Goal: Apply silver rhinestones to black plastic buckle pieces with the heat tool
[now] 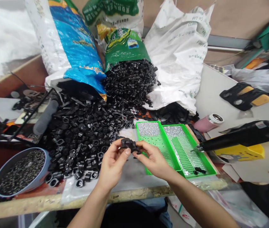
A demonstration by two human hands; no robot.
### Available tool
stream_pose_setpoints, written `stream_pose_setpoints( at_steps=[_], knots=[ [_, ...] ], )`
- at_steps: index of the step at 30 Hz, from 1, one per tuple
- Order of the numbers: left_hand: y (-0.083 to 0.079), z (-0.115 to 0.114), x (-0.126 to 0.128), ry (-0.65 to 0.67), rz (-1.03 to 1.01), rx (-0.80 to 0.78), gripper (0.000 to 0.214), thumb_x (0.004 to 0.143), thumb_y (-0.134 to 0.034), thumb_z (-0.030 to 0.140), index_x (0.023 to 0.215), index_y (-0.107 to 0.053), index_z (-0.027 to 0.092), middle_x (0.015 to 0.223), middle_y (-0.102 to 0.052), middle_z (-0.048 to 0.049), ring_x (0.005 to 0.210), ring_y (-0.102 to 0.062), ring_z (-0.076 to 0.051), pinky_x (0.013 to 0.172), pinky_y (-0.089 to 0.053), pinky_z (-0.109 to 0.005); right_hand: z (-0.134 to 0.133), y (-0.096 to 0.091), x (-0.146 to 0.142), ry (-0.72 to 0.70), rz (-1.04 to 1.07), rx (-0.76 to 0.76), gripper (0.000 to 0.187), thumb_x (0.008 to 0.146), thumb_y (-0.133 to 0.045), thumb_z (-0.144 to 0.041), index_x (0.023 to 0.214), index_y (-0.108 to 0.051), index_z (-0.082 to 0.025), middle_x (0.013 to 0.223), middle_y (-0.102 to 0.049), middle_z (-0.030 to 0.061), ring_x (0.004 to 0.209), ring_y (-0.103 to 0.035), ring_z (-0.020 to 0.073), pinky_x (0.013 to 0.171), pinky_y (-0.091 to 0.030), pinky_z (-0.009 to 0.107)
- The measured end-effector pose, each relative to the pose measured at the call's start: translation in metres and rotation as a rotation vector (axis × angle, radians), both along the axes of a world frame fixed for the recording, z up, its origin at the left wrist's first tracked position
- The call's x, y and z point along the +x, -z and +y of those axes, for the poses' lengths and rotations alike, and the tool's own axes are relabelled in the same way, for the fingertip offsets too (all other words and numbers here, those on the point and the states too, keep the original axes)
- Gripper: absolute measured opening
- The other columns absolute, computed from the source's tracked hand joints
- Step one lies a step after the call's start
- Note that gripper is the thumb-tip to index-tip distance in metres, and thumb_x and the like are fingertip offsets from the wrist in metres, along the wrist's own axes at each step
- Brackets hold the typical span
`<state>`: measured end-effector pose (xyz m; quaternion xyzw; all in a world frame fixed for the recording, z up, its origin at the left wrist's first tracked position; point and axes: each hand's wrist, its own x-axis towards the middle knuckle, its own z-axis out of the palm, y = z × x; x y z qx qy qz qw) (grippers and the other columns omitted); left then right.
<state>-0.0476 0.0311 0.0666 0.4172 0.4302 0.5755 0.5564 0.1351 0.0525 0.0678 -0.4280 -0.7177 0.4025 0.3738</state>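
Observation:
Both hands meet over the front of the table around a small black plastic part [127,144]. My left hand [113,163] pinches its left side between thumb and fingers. On the right side, my right hand [152,158] has thumb and fingers closed at the part's end. Whether it is one piece or two fitted together I cannot tell. Just beyond and left of the hands spreads a heap of black plastic parts [77,139], many of them ring-shaped. Right of the hands lie two green trays [181,167] with perforated plates and many small silvery pieces.
A black electric screwdriver [234,139] points left over the right tray. Beside it are a pink flask [209,123] and a yellow container [250,152]. A blue bowl [46,164] of tiny parts stands at left. Sacks [129,47] line the back, one spilling black pieces.

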Motion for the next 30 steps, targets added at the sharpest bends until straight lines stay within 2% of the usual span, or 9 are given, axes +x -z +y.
stream_pose_setpoints(
  at_steps=[3,5,8,11,16,19,23,26,30],
  knots=[
    [-0.002,-0.004,-0.015,0.141,-0.092,-0.124,0.033,0.082,-0.084,0.040,0.110,-0.078,0.021,0.121,-0.075,-0.0092,0.108,-0.070,-0.024,0.096,-0.055,-0.032,0.012,-0.010,0.017,-0.109,-0.192,0.300,0.027,0.099,-0.050,-0.013,0.121,-0.063,-0.021,0.110,-0.074,0.0068,0.100,-0.067,0.0210,0.088,-0.052,0.037],
    [-0.005,-0.006,-0.025,0.304,-0.226,-0.279,0.037,0.083,-0.083,0.044,0.111,-0.078,0.021,0.109,-0.079,-0.0097,0.096,-0.075,-0.023,0.089,-0.059,-0.033,0.020,-0.021,0.028,-0.205,-0.350,0.511,0.030,0.101,-0.045,-0.011,0.123,-0.063,-0.019,0.112,-0.074,0.0085,0.105,-0.066,0.0226,0.089,-0.051,0.038],
    [-0.009,-0.005,-0.032,0.471,-0.354,-0.445,0.036,0.083,-0.086,0.039,0.110,-0.074,0.020,0.092,-0.081,-0.0083,0.082,-0.078,-0.020,0.074,-0.059,-0.026,0.028,-0.034,0.036,-0.280,-0.514,0.720,0.026,0.105,-0.044,-0.014,0.122,-0.064,-0.017,0.113,-0.075,0.0088,0.108,-0.066,0.0236,0.087,-0.048,0.038],
    [-0.010,-0.006,-0.030,0.513,-0.420,-0.506,0.036,0.075,-0.093,0.029,0.102,-0.073,0.018,0.086,-0.081,-0.0080,0.080,-0.080,-0.020,0.066,-0.058,-0.020,0.029,-0.039,0.035,-0.293,-0.562,0.820,0.025,0.107,-0.043,-0.015,0.120,-0.065,-0.016,0.114,-0.076,0.0081,0.108,-0.067,0.0222,0.086,-0.047,0.036],
    [-0.010,-0.016,-0.020,0.456,-0.488,-0.513,0.034,0.070,-0.096,0.019,0.098,-0.075,0.017,0.083,-0.079,-0.0030,0.073,-0.078,-0.016,0.066,-0.058,-0.018,0.027,-0.038,0.036,-0.312,-0.558,0.905,0.025,0.107,-0.045,-0.014,0.121,-0.066,-0.015,0.115,-0.078,0.0060,0.109,-0.068,0.0209,0.082,-0.046,0.034],
    [-0.011,-0.022,-0.019,0.457,-0.491,-0.505,0.034,0.072,-0.094,0.018,0.101,-0.077,0.018,0.086,-0.078,-0.0024,0.072,-0.077,-0.015,0.066,-0.058,-0.019,0.028,-0.038,0.041,-0.338,-0.477,0.860,0.022,0.105,-0.053,-0.016,0.122,-0.067,-0.017,0.115,-0.078,0.0058,0.111,-0.068,0.0218,0.086,-0.049,0.035],
    [-0.009,-0.025,-0.018,0.513,-0.546,-0.507,0.036,0.073,-0.092,0.020,0.106,-0.078,0.021,0.095,-0.079,-0.0056,0.072,-0.074,-0.013,0.070,-0.059,-0.021,0.028,-0.045,0.046,-0.443,-0.241,0.514,0.024,0.102,-0.061,-0.021,0.124,-0.069,-0.019,0.115,-0.078,0.0068,0.112,-0.069,0.0197,0.097,-0.054,0.037],
    [-0.008,-0.027,-0.016,0.554,-0.593,-0.508,0.035,0.074,-0.090,0.019,0.107,-0.079,0.021,0.099,-0.080,-0.0083,0.069,-0.071,-0.011,0.073,-0.060,-0.023,0.026,-0.053,0.049,-0.494,-0.104,0.268,0.025,0.100,-0.063,-0.022,0.124,-0.071,-0.021,0.114,-0.077,0.0075,0.109,-0.071,0.0183,0.096,-0.057,0.036],
    [-0.010,-0.028,-0.012,0.602,-0.601,-0.522,0.039,0.072,-0.089,0.019,0.110,-0.079,0.022,0.101,-0.079,-0.0094,0.064,-0.069,-0.011,0.070,-0.059,-0.024,0.023,-0.056,0.047,-0.507,-0.039,0.171,0.019,0.099,-0.065,-0.023,0.116,-0.074,-0.023,0.109,-0.077,0.0066,0.105,-0.072,0.0186,0.094,-0.059,0.038]
  ],
)
